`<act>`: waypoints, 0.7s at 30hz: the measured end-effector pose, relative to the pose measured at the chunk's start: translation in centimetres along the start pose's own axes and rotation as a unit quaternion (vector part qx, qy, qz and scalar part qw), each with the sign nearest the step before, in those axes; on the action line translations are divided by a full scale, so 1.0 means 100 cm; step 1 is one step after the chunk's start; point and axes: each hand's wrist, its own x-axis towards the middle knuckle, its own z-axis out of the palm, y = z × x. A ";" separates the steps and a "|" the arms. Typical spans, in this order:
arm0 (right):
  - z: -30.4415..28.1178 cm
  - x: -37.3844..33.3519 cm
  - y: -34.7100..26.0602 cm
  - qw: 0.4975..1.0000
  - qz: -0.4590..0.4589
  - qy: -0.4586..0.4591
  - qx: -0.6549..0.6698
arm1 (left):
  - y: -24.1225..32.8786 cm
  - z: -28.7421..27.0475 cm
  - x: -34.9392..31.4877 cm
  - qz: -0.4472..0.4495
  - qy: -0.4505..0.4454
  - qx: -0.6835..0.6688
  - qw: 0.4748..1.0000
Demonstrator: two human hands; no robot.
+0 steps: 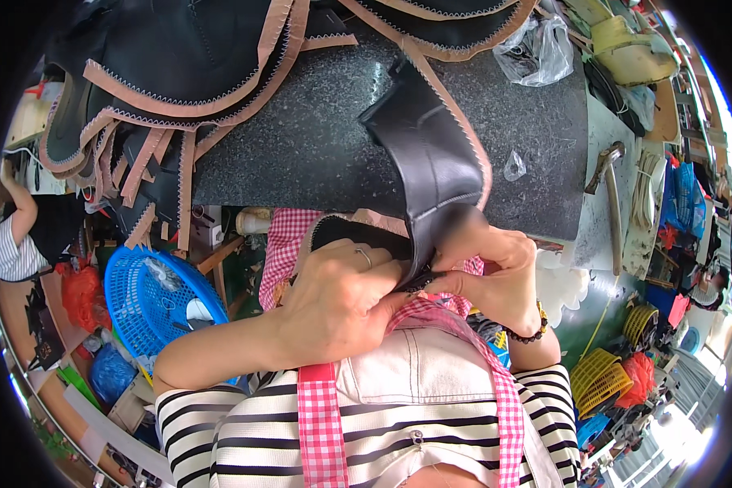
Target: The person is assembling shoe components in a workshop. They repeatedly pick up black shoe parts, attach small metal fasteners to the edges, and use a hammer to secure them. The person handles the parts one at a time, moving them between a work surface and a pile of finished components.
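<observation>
A black leather piece with a tan, zigzag-stitched edge runs from the dark worktable down to my body. Its near end is pinched between the fingers of my left hand and my right hand, just above my lap. Both hands are closed on it, close together, the left wearing a ring and the right wrist a beaded bracelet. Part of the right fingers is blurred. Whether a small tool is also in the grip cannot be made out. More black leather shows behind my left hand.
Stacked black leather pieces with tan edging cover the table's far left. A hammer and a clear plastic bag lie to the right. A blue basket stands at left, yellow baskets at right. Another person's arm shows far left.
</observation>
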 end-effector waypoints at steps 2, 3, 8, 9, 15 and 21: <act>0.004 -0.002 0.004 0.998 -0.054 0.021 -0.014 | 0.001 -0.002 0.000 -0.004 -0.019 0.008 1.000; 0.006 -0.004 0.007 0.996 -0.082 0.033 -0.035 | 0.001 -0.002 0.000 -0.007 -0.029 0.013 0.999; 0.013 -0.010 0.007 0.983 -0.149 0.078 -0.072 | -0.005 0.004 -0.005 -0.014 -0.017 -0.024 0.999; 0.014 -0.010 0.007 0.983 -0.151 0.080 -0.068 | -0.005 0.005 -0.005 -0.017 -0.014 -0.033 0.999; 0.010 -0.006 0.010 0.983 -0.167 0.052 -0.061 | -0.010 0.006 -0.006 -0.094 -0.061 -0.137 0.984; 0.006 -0.007 0.008 0.993 -0.110 0.033 -0.038 | -0.001 -0.007 0.008 -0.138 -0.154 -0.119 0.971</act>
